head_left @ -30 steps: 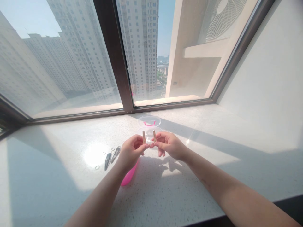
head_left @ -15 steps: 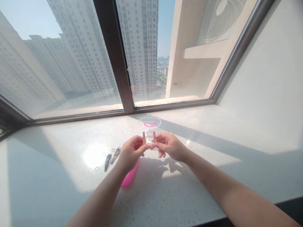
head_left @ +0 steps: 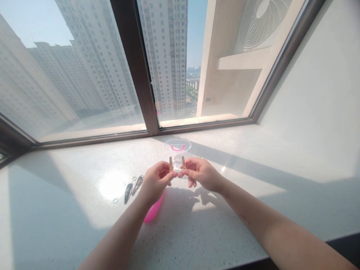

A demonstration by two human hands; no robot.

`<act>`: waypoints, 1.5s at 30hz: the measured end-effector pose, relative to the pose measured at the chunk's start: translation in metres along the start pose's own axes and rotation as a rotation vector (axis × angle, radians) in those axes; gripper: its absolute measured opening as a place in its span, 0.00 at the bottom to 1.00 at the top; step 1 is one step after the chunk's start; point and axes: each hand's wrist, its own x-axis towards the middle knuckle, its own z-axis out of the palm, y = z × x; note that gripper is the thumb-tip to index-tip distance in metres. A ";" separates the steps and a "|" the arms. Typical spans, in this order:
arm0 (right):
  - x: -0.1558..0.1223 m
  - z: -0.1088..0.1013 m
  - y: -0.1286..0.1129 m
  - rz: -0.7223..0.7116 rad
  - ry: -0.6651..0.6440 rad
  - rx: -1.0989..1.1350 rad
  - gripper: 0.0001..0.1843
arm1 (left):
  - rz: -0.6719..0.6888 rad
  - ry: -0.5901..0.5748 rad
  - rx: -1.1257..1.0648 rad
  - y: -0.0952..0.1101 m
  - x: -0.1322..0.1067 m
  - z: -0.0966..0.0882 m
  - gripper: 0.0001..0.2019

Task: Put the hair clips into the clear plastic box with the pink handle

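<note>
Right of right hand (head_left: 201, 174): windowsill (head_left: 267, 157) bare, open passage to the wall (head_left: 323, 93). Just beyond both hands: clear case (head_left: 177, 145), then window frame (head_left: 197, 126). Left of left hand (head_left: 156, 180): hair clips (head_left: 132, 186), small rings (head_left: 123, 183). Under left wrist: pink object (head_left: 153, 210).

No words, numbers or labels can be read anywhere. The case (head_left: 177, 145) bears only a pink curve, not lettering.
</note>
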 end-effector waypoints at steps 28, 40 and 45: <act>0.000 0.000 0.001 0.007 0.000 0.011 0.10 | -0.003 0.003 -0.003 0.001 0.001 -0.001 0.07; 0.000 -0.001 0.001 0.007 0.012 -0.004 0.10 | -0.010 -0.012 -0.030 -0.004 0.001 -0.002 0.07; -0.001 -0.001 -0.002 0.026 0.025 -0.027 0.11 | -0.011 -0.018 -0.030 -0.004 0.002 -0.002 0.08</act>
